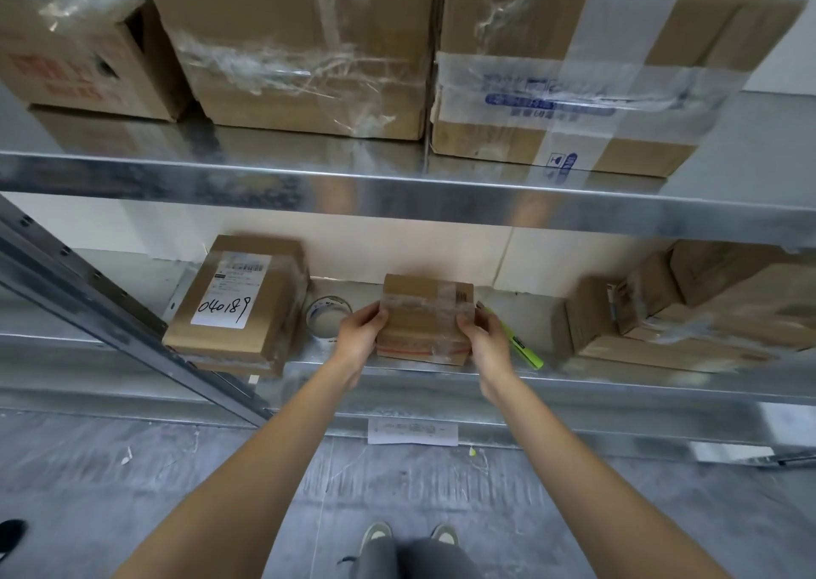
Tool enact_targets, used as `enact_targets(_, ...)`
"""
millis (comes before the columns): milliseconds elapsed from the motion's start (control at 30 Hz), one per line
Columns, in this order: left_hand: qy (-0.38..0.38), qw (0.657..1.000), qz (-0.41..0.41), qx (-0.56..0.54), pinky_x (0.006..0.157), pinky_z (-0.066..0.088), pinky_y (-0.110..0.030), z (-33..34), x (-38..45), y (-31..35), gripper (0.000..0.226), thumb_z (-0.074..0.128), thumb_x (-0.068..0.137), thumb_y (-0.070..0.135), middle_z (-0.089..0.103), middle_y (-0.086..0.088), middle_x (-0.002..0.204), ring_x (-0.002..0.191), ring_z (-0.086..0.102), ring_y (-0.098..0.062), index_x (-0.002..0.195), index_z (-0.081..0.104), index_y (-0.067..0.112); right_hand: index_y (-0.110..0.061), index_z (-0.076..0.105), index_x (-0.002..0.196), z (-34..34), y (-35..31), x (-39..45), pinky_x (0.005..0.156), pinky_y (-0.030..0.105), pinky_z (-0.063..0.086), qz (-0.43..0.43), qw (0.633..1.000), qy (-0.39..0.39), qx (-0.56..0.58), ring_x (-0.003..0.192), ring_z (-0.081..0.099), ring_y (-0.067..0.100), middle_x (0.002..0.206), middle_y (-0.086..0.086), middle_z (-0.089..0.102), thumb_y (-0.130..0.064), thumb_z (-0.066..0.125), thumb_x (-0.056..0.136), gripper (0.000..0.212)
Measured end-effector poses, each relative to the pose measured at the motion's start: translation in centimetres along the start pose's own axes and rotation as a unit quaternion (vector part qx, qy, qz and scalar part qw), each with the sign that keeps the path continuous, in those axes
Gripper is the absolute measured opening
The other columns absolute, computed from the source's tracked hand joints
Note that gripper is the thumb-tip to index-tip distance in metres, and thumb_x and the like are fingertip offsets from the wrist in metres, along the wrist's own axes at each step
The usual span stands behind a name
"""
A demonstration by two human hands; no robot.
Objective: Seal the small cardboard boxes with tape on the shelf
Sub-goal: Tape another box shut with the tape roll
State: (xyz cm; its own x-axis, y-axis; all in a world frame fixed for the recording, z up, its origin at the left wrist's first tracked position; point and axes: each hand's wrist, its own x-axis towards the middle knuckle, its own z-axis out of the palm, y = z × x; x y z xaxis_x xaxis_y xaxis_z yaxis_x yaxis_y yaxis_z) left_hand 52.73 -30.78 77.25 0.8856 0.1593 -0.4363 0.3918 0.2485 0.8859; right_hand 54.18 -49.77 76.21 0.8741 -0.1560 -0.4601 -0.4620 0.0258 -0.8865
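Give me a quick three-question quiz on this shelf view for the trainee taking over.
1. True or false: both hands grip the small cardboard box on the lower shelf.
2. Which item lies just beside the left hand? A) tape roll B) green marker C) scissors
3. Fill in: the handwritten number on the labelled box reads ______.

Key
1. True: the left hand holds its left edge, the right hand its right edge.
2. A. The green marker lies by the right hand.
3. 040189
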Motion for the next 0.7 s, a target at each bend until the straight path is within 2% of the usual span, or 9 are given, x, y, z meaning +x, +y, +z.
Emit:
enact_targets(67,-0.004,1.0,0.0,0.002,0.104,0.047,-0.041,-0.4,0.1,-0.7,0.027,0.051,0.1,0.008,0.066,-0.014,0.122,0.111,0.064,-0.025,0.125,0.061,0.007,-0.022,0.06,0.122,0.0,0.5,-0.2,0.096,0.05,0.051,0.006,1.0,-0.01,-0.002,0.107,0.064,0.024,0.117,0.002,0.068,-0.03,0.065,0.088,0.035)
enact_targets(167,-0.015,1.0,0.009,0.025,0.104,0.047,-0.042,-0.3,0.2,-0.4,0.027,0.049,0.099,0.002,0.069,-0.008,0.116,0.114,0.063,-0.027,0.114,0.067,0.017,-0.021,0.062,0.122,0.0,0.2,-0.1,0.099,0.049,0.049,0.013,0.999,-0.03,0.003,0.109,0.064,0.022,0.116,-0.001,0.069,-0.027,0.062,0.091,0.032)
enact_targets(267,-0.034,0.999,0.015,-0.006,0.084,0.052,-0.026,0.0,-0.1,1.5,0.036,0.046,0.097,-0.005,0.069,-0.006,0.112,0.106,0.063,-0.021,0.119,0.065,0.016,-0.017,0.066,0.106,-0.2,-1.6,0.0,0.093,0.042,0.049,0.012,0.999,-0.003,0.037,0.1,0.064,0.022,0.103,0.0,0.071,-0.031,0.063,0.088,0.023)
enact_targets(333,-0.037,0.996,-0.003,-0.081,0.082,0.053,-0.024,-0.2,-0.2,2.8,0.029,0.049,0.099,0.011,0.068,-0.007,0.116,0.106,0.063,-0.021,0.126,0.061,0.008,-0.017,0.063,0.09,-0.6,-3.3,0.1,0.079,0.034,0.047,0.007,0.996,0.034,0.08,0.085,0.061,0.019,0.088,0.0,0.068,-0.042,0.066,0.085,0.025)
enact_targets(433,-0.029,0.993,-0.018,-0.11,0.094,0.051,-0.031,-0.2,-0.2,4.1,0.042,0.056,0.096,0.038,0.069,-0.006,0.118,0.109,0.065,-0.02,0.123,0.062,0.007,-0.015,0.059,0.081,-0.9,-4.7,0.1,0.08,0.034,0.047,-0.013,0.994,0.043,0.097,0.08,0.061,0.02,0.082,0.003,0.066,-0.058,0.071,0.072,0.045)
enact_targets(467,-0.017,0.995,-0.013,-0.101,0.097,0.05,-0.032,-0.1,-0.1,4.0,0.041,0.06,0.094,0.037,0.07,-0.007,0.116,0.108,0.066,-0.02,0.121,0.063,0.006,-0.014,0.055,0.079,-0.7,-4.8,-0.3,0.078,0.032,0.045,-0.025,0.994,0.047,0.092,0.078,0.058,0.018,0.078,0.003,0.063,-0.052,0.073,0.076,0.042)
enact_targets(533,0.004,0.997,-0.005,-0.077,0.102,0.048,-0.035,0.2,-0.1,3.3,0.036,0.067,0.091,0.027,0.07,-0.01,0.117,0.108,0.067,-0.021,0.119,0.065,0.005,-0.013,0.05,0.08,-0.5,-4.3,-0.7,0.075,0.029,0.042,-0.041,0.993,0.062,0.093,0.08,0.055,0.018,0.078,0.002,0.059,-0.027,0.072,0.084,0.026)
enact_targets(600,0.008,0.998,0.001,-0.062,0.107,0.045,-0.037,0.1,-0.1,2.3,0.039,0.069,0.088,0.019,0.069,-0.011,0.118,0.111,0.065,-0.021,0.124,0.063,0.003,-0.014,0.049,0.08,-0.2,-3.6,-0.9,0.08,0.037,0.045,-0.027,0.993,0.065,0.095,0.088,0.056,0.024,0.082,0.005,0.06,-0.013,0.071,0.083,0.022)
enact_targets(700,0.01,0.998,-0.008,-0.064,0.107,0.044,-0.037,-0.3,-0.2,1.3,0.04,0.064,0.091,0.009,0.067,-0.014,0.121,0.113,0.064,-0.024,0.129,0.058,-0.003,-0.016,0.048,0.079,0.0,-2.6,-0.9,0.092,0.052,0.047,-0.007,0.995,0.051,0.083,0.089,0.058,0.027,0.086,0.008,0.06,-0.01,0.071,0.08,0.023)
